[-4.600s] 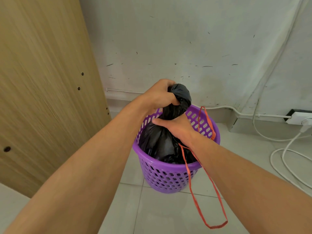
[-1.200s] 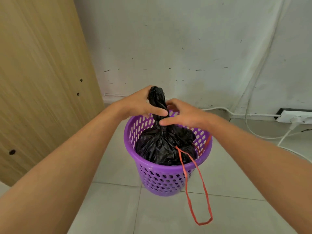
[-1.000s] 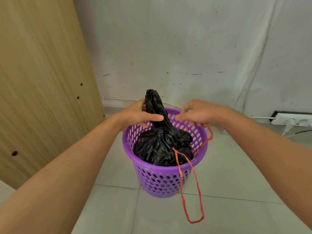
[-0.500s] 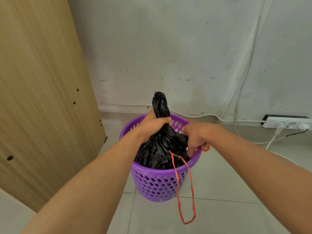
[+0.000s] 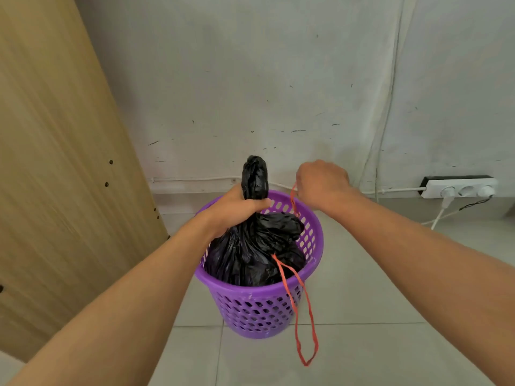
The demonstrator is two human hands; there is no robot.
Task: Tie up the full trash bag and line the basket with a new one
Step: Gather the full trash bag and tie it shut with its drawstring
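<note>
Status: tying stage in progress, not complete. The black trash bag [image 5: 250, 246] sits inside the purple perforated basket [image 5: 267, 305], which stands on the tiled floor near the wall. The bag mouth is gathered into a twisted neck [image 5: 255, 174] that rises above the basket rim.

Left hand [image 5: 237, 210]: fingers curled tight round the base of the neck, the twisted end projecting straight up out of the top of the fist. The bulk of the bag hangs below the fingers, inside the basket.

Right hand [image 5: 322, 181]: fingers closed in a fist just beside the neck, apart from it. A red drawstring [image 5: 293, 200] runs down from under these fingers toward the bag. Whether thumb and forefinger pinch it or the whole fist wraps it cannot be told. A second red loop [image 5: 305, 316] leaves the bag below the left fingers, crosses the near rim and hangs down outside the basket wall.

Orientation: the long axis of the neck is close to vertical, the free end pointing up with a slight lean toward the wall. The held drawstring runs steeply down from the right fingers, on the far side of the bag.

Judgement: no knot is visible. Remaining: securing the neck, lifting the bag out, fitting a new liner. No replacement bag is in view.
</note>
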